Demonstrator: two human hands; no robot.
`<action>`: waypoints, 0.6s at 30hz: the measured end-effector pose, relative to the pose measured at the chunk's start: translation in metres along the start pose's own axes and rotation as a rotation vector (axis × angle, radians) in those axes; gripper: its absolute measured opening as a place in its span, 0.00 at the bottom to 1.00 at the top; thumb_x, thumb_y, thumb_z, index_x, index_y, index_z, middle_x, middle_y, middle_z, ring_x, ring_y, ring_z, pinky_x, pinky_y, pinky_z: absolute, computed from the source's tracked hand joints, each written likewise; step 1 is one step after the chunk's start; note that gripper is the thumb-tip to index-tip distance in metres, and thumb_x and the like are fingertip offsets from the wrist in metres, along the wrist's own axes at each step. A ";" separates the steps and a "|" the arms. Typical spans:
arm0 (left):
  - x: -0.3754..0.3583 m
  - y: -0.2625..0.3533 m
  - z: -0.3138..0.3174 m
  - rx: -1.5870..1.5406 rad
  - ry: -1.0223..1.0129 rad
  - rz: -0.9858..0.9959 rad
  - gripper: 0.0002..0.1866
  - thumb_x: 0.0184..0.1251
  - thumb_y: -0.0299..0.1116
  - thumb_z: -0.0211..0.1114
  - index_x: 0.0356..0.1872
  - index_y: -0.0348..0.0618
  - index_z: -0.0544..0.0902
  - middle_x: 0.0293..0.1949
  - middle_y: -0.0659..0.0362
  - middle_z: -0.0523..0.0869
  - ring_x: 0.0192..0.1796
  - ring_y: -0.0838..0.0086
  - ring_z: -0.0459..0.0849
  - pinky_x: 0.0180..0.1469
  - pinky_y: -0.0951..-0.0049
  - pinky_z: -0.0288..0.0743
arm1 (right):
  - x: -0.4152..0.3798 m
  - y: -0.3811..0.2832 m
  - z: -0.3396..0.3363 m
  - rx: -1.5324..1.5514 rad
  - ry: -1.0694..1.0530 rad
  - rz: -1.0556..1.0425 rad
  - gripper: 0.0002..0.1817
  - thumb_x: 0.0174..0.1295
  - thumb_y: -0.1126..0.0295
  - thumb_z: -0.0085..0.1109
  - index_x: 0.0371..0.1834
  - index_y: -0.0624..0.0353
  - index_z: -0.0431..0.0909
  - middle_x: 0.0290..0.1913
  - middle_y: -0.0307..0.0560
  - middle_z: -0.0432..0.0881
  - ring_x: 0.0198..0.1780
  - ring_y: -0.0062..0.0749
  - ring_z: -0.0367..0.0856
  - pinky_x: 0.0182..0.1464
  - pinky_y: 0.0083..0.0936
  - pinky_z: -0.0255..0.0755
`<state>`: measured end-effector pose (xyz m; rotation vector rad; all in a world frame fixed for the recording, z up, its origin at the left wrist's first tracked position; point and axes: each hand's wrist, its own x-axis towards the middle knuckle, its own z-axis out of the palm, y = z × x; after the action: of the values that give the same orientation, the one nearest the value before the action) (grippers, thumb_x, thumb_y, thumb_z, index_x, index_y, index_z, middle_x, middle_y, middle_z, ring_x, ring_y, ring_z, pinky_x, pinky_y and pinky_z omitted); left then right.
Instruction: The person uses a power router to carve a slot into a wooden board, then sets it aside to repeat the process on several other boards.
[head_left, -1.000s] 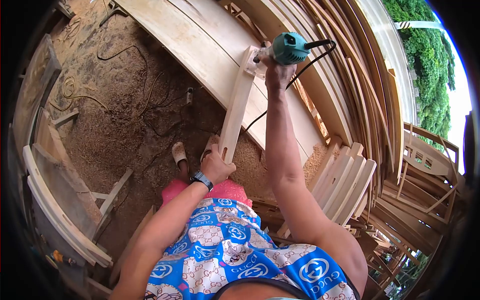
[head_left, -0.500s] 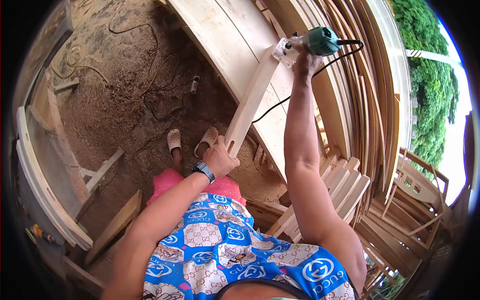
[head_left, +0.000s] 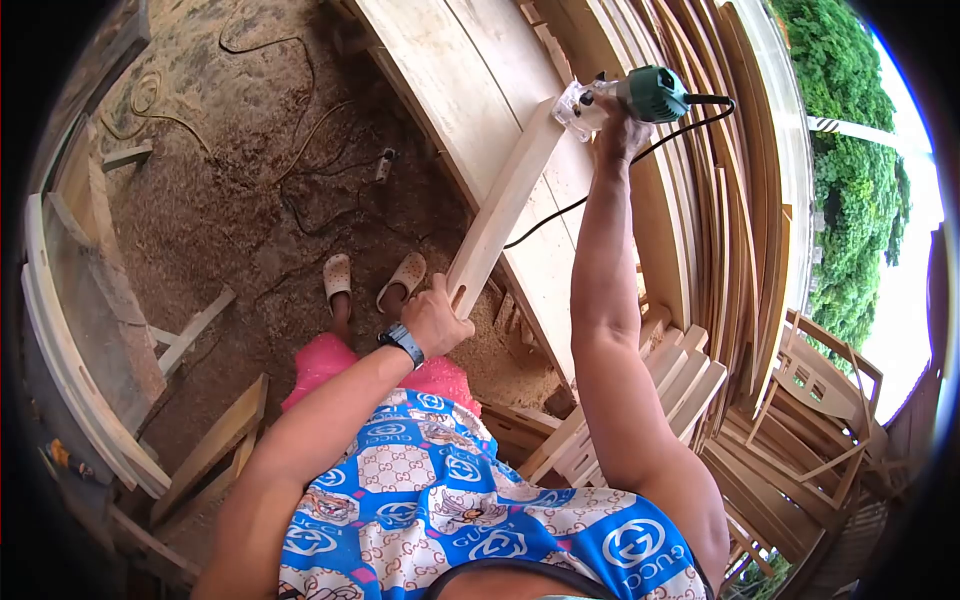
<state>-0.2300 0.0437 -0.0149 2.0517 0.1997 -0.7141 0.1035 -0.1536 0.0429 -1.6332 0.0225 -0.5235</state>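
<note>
Left fingers (head_left: pixel 439 291) grip the wooden bar (head_left: pixel 507 207); right fingers (head_left: pixel 606 110) clasp the green router (head_left: pixel 655 93).

Worktop: pale wide boards (head_left: pixel 430 75) laid side by side, a dark seam running lengthwise between them.
Across it: a squared wooden beam (head_left: pixel 505 208) lies aslant, its slotted end jutting past the left edge.
Cord: black cord (head_left: pixel 548 224) crosses the boards to the left edge, just beside the beam.
Ground: brown floor (head_left: pixel 200 250) strewn with wood shavings (head_left: pixel 510 355) – thicker near the worktop's left edge.
Cables: a yellowish cable (head_left: pixel 182 119) and a dark cable (head_left: pixel 285 42) wind over the ground.
Small block: a pale socket-like piece (head_left: pixel 384 165), too small to make out.
Footwear: two pale clogs (head_left: pixel 338 272), worn, side by side – apart from the worktop.
</note>
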 end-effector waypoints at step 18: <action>-0.001 0.002 0.001 -0.016 0.010 -0.005 0.35 0.50 0.40 0.71 0.56 0.29 0.69 0.39 0.29 0.87 0.45 0.36 0.89 0.54 0.46 0.84 | 0.001 -0.010 0.005 -0.110 -0.063 -0.013 0.22 0.40 0.76 0.75 0.43 0.63 0.84 0.39 0.42 0.85 0.41 0.34 0.82 0.50 0.33 0.77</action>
<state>-0.2307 0.0414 -0.0130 2.0404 0.2154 -0.7032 0.1035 -0.1475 0.0524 -1.7575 -0.0065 -0.4875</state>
